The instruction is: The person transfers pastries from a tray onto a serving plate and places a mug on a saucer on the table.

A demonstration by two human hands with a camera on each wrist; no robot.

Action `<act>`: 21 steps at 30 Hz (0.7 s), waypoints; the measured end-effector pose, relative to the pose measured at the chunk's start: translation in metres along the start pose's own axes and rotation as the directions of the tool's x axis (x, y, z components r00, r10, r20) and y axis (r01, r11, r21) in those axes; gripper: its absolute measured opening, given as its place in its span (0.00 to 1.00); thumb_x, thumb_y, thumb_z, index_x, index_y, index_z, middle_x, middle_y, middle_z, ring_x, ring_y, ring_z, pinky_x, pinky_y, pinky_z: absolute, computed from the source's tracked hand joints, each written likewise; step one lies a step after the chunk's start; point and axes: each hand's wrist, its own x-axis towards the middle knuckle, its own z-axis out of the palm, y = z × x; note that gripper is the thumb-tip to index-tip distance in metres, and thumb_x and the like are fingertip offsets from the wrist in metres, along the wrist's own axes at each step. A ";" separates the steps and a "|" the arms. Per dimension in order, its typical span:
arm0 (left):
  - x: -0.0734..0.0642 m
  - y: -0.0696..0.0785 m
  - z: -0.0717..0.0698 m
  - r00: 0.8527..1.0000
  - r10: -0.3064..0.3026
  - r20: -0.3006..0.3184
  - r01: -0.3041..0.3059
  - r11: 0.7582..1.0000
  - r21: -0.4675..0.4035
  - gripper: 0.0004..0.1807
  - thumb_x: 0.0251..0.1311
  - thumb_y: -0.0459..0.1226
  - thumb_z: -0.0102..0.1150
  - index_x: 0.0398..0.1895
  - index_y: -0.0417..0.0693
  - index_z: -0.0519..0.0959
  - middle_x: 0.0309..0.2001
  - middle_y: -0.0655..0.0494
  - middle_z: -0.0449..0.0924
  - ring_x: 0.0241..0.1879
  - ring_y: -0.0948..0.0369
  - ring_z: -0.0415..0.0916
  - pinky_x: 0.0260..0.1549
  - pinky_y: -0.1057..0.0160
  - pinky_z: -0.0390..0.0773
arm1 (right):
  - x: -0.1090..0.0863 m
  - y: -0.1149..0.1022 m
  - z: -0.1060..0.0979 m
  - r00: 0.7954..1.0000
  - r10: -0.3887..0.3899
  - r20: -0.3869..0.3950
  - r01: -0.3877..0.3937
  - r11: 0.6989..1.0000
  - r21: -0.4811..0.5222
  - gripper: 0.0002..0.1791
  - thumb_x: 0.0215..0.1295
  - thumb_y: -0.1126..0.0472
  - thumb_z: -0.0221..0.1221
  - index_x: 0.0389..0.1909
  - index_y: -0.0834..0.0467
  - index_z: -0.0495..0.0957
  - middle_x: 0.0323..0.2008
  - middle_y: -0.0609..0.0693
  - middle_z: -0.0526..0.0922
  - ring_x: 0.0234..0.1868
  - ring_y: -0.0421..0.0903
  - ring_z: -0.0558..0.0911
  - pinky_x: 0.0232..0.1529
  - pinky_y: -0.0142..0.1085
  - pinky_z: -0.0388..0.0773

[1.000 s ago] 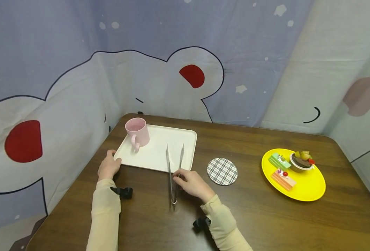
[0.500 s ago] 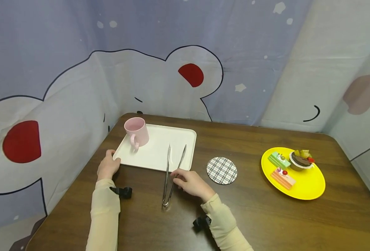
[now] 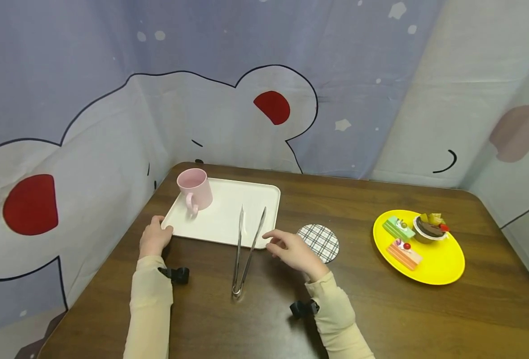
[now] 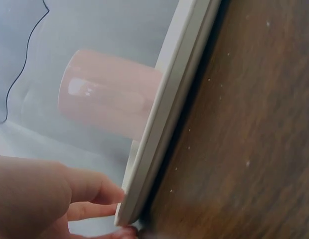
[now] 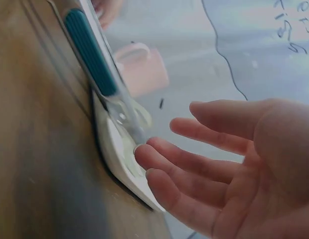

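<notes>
At the near left corner of the white tray, my left hand pinches the rim. In the left wrist view a fingertip shows at the tray's underside. A pink mug stands upright on the tray's left part. Metal tongs lie spread across the tray's front edge, tips over the tray and hinge end towards me. The right wrist view shows a ridged teal grip on them. My right hand, fingers loosely bent and holding nothing, hovers just right of the tongs.
A round checked coaster, partly covered by my right hand, lies right of the tray. Farther right, a yellow plate holds a green cake slice, an orange one and a chocolate cupcake. A patterned curtain hangs behind the table.
The tongs' hinge end swung left while my right hand held one arm. My right hand then let go and moved right. My left hand stays at the tray corner.
</notes>
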 end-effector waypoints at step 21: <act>0.005 0.040 0.026 0.966 0.135 -0.221 -0.212 0.901 -0.378 0.28 0.71 0.50 0.37 0.61 0.39 0.71 0.62 0.36 0.71 0.62 0.43 0.67 0.62 0.46 0.64 | -0.016 0.020 -0.042 0.994 0.029 -0.109 -0.039 0.995 -0.092 0.12 0.67 0.63 0.55 0.46 0.62 0.81 0.31 0.60 0.85 0.29 0.48 0.83 0.33 0.31 0.74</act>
